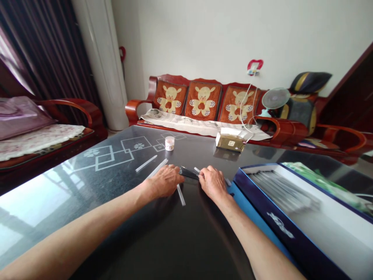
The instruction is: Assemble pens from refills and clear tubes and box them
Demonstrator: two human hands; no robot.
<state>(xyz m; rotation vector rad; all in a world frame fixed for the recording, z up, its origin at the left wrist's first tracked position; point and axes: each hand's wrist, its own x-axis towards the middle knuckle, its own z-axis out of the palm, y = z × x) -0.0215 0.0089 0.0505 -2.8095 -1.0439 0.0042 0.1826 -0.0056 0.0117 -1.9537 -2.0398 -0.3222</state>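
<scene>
My left hand [164,181] and my right hand [212,183] meet over a dark glass tabletop [163,237]. Between their fingertips is a black tapered object [189,173], its kind unclear, and both hands seem to grip it. Several loose translucent white sticks lie around them. One stick [181,195] lies just beyond my left thumb side, another [146,163] lies farther left, and a third [157,168] runs under my left fingers. A short stick [197,169] pokes out near my right fingertips.
By my right forearm, an open blue box [262,202] holds several long grey sticks [282,190]. Farther back on the table stand a small white jar [169,143] and a gold tissue box [230,140]. Beyond the table are a red wooden sofa [204,105] and a white fan [275,98].
</scene>
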